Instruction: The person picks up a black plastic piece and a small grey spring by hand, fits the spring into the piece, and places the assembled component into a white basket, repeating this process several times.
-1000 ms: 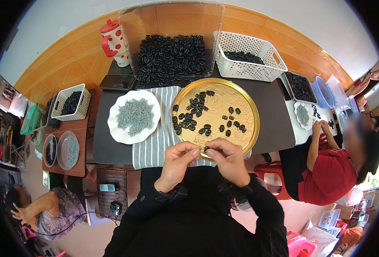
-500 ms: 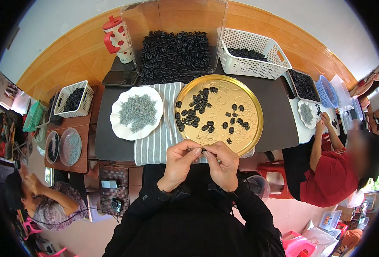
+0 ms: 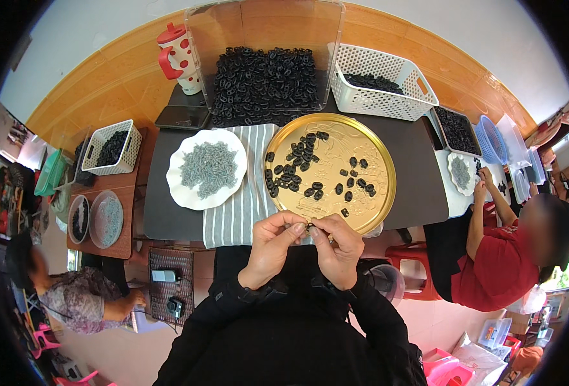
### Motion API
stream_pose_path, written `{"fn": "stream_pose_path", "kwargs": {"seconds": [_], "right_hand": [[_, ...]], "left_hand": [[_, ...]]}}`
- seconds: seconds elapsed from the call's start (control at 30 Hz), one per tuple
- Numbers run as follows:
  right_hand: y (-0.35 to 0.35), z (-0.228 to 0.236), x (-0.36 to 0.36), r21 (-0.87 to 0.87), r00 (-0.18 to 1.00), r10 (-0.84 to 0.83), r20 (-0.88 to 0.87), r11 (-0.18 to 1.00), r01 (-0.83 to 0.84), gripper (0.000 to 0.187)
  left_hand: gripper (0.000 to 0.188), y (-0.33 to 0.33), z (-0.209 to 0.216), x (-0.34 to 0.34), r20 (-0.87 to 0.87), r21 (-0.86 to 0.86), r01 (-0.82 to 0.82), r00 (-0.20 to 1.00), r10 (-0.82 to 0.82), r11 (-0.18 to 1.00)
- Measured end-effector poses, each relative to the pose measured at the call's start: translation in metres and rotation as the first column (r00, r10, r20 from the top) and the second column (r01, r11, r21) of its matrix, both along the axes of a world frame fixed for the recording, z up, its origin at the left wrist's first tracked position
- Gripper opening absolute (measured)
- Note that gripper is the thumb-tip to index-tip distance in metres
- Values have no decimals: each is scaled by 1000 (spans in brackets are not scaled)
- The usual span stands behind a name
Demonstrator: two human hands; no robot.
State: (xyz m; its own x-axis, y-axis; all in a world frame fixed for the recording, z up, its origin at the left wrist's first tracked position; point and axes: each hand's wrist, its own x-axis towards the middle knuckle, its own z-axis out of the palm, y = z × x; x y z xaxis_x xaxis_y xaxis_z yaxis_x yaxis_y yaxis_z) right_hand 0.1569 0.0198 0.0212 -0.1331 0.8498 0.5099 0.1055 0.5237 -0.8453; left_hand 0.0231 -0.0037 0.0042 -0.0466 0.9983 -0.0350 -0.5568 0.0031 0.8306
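Note:
Close together at the near rim of a round gold tray (image 3: 378,193), my left hand (image 3: 270,249) and my right hand (image 3: 337,252) pinch one small black plastic piece (image 3: 309,227) between thumbs and fingertips. Fingers cover most of it, so its exact shape is hard to see. Several black oval two-holed plastic pieces (image 3: 318,193) lie scattered on the tray. Left of it, a white scalloped plate (image 3: 176,161) holds a heap of small grey-silver screw-like parts (image 3: 208,170). A grey striped cloth (image 3: 233,222) lies beneath the plate and the tray.
A clear bin (image 3: 329,71) of black pieces stands at the back, with a white perforated basket (image 3: 387,96) to its right. Behind the plate are a phone-like dark slab (image 3: 181,118) and a red-dotted tumbler (image 3: 183,58). Co-workers sit at left (image 3: 82,302) and right (image 3: 500,270).
My hands have barely shifted, the right fingertips opening slightly so more of the black piece shows. The co-worker at left has lowered an arm from the face.

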Motion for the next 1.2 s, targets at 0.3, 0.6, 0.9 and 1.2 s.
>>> {"fn": "stream_pose_path", "kwargs": {"seconds": [0.3,0.6,0.9,1.2], "right_hand": [[-1,2,-1,-49,1000,-4,-5,999,3,15],[-2,3,-2,3,999,-44,18,999,43,14],[-4,6,-2,-1,996,-65,55,998,65,15],[-2,7,-3,298,982,-117,149,952,68,21]], "left_hand": [[8,0,-2,-1,-43,8,-1,999,2,1000],[7,-2,2,-1,-69,-12,-25,997,24,1000],[7,-3,1,0,-50,5,-8,999,9,1000],[6,-6,-2,4,-263,173,-59,959,104,983]]}}
